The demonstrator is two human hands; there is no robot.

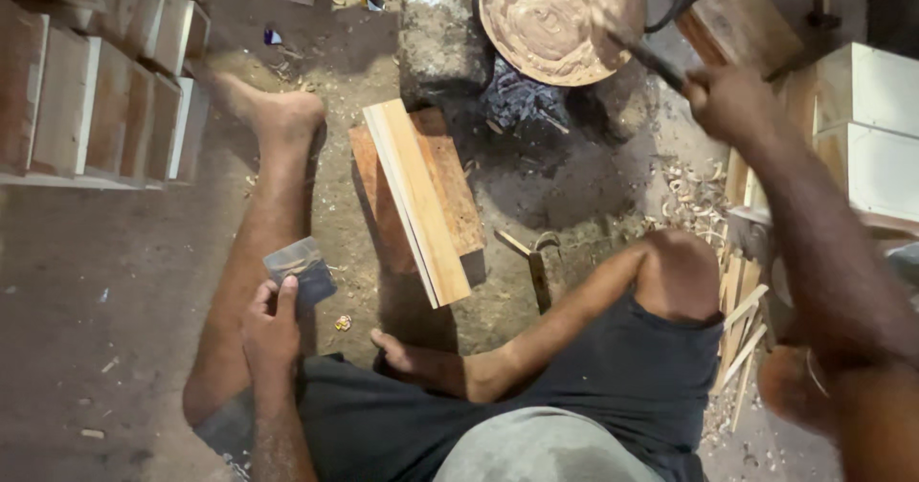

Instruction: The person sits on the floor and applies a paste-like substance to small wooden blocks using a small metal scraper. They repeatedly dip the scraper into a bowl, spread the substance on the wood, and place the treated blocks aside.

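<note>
- Head view: a person sits on a dusty earth floor, and a pale, smooth-planed wooden plank lies in front of them, resting on a redder, rougher board.
- Left of the plank, the left hand is closed round a thin, flat, greyish scraper blade, thumb pressed on its face, blade tip pointing up toward the outstretched leg.
- Up and right of the plank, the right hand is shut tight in a fist on a dark stick handle; its far end is blurred over the bowl.
- Just above the plank sits a round metal bowl, filled with thick, tan, swirled paste.
- Right beside the plank's lower end, a hammer lies on the dirt.
- Far right of the plank, curly wood shavings and thin offcut strips litter the ground.
- Far left of the plank, a row of upright board boxes stands packed together.
</note>
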